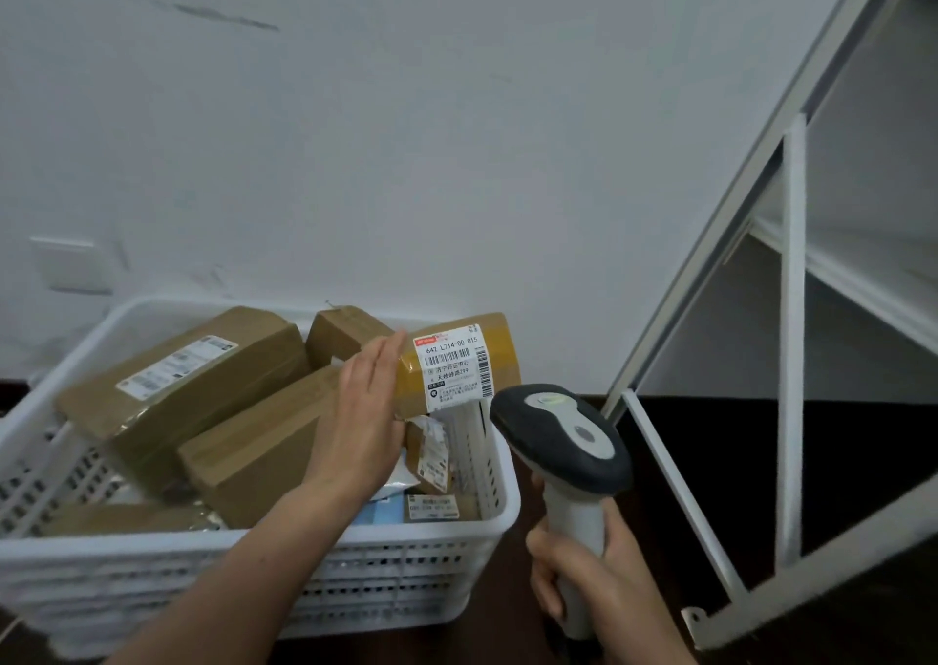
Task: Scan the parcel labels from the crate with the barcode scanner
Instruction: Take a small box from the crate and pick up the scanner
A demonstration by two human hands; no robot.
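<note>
A white slotted plastic crate (254, 578) holds several brown cardboard parcels. My left hand (363, 410) holds a small tape-wrapped parcel (502, 354) above the crate's right end, with its white barcode label (451, 367) turned towards me. My right hand (599, 578) grips the handle of a grey and black barcode scanner (563, 436), whose head sits just right of and below the label. The long parcel (182, 385) at the back left of the crate carries its own label.
A white metal shelf frame (792, 339) leans at the right, its base near my right hand. A white wall rises behind the crate. The floor is dark. Smaller labelled packets (431, 456) lie in the crate's right end.
</note>
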